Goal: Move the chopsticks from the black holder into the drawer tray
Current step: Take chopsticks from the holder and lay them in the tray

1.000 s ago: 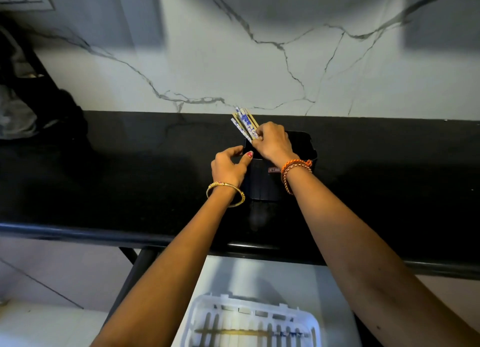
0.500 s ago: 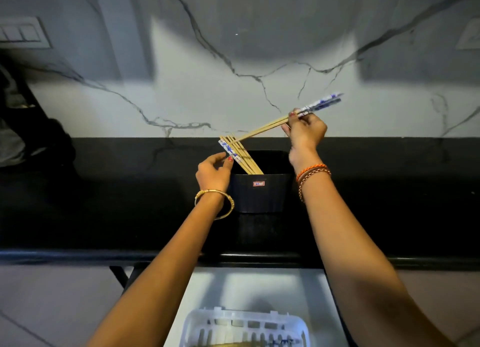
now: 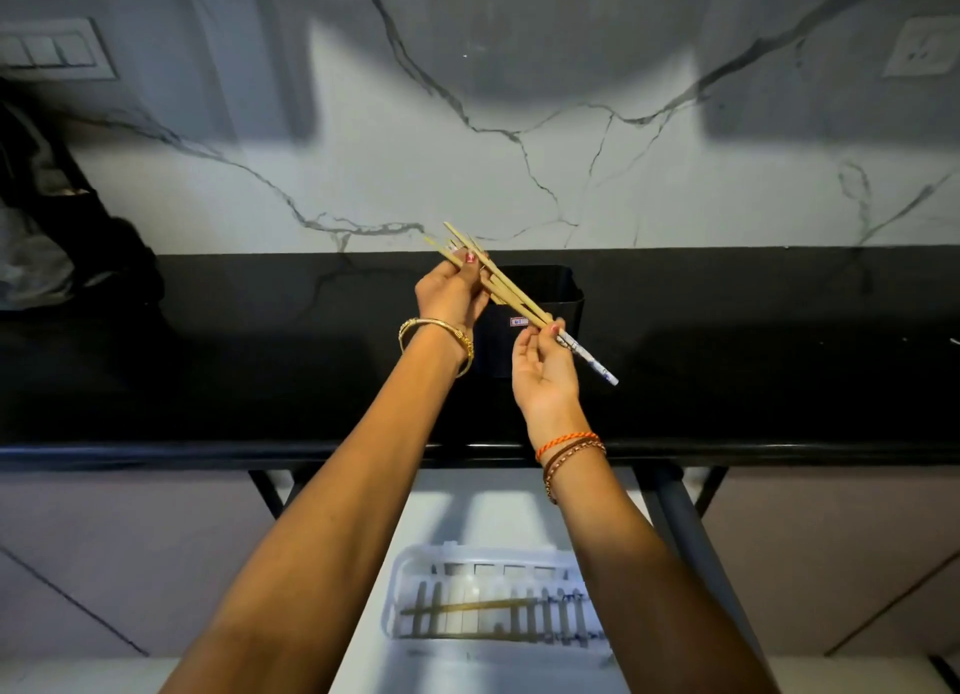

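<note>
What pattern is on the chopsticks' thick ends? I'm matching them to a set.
Blue-and-white print on the chopsticks, with plain wood toward the tips. The head view shows it.

Black countertop edge [image 3: 208, 454] juts between raised hands and drawer tray [image 3: 395, 594].

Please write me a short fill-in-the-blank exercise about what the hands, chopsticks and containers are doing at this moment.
1. The bundle of chopsticks is held in ____ hands at once.
2. The black holder stands on the ____ countertop.
3. The white tray in the drawer below already holds some ____.
4. The printed ends of the bundle point toward the person's ____ side, just past the right hand; the left hand grips the plain tips.

Missing words: both; black; chopsticks; right
</note>
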